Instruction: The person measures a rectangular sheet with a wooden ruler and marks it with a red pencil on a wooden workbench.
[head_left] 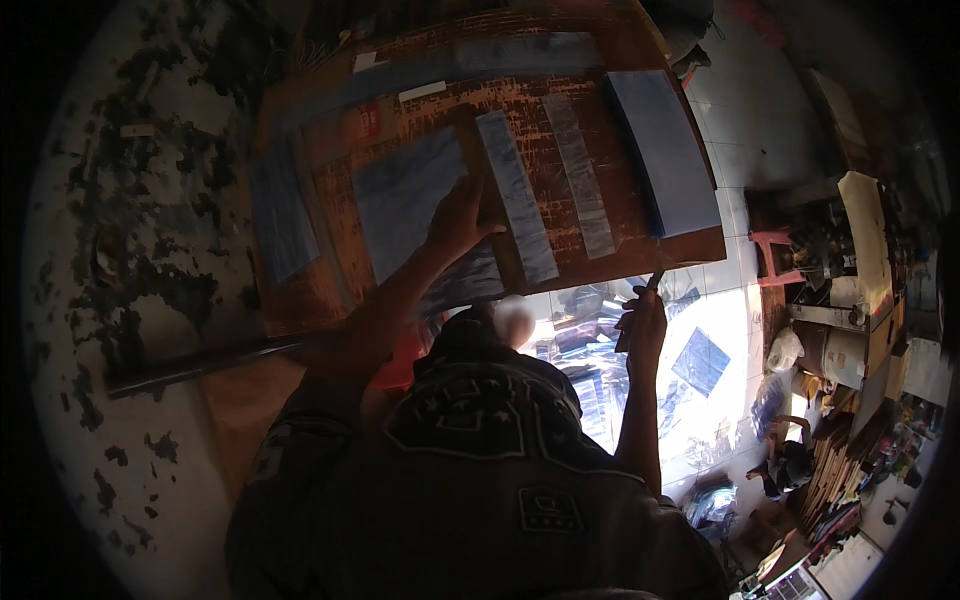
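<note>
- The left hand (pixel 458 220) is over the right edge of a wide blue-grey sheet (pixel 400 195); its grip is apart, thumb spread from the fingers, though how firmly it presses cannot be told.
- The right hand (pixel 643 318) has its grip clamped on a slim dark tool (pixel 655 280), just beside the near right corner of the tabletop (pixel 608 160).
- The wide sheet lies left of the middle; right of it come a blue strip (pixel 517 195), a paler narrow strip (pixel 580 175) and a thick blue-grey stack (pixel 665 150).
- On the far side lies a small white piece (pixel 422 92).
- A square blue sheet (pixel 701 361) lies on the sunlit floor, to the near right.
- Farther right stands a pink stool (pixel 775 257).
</note>
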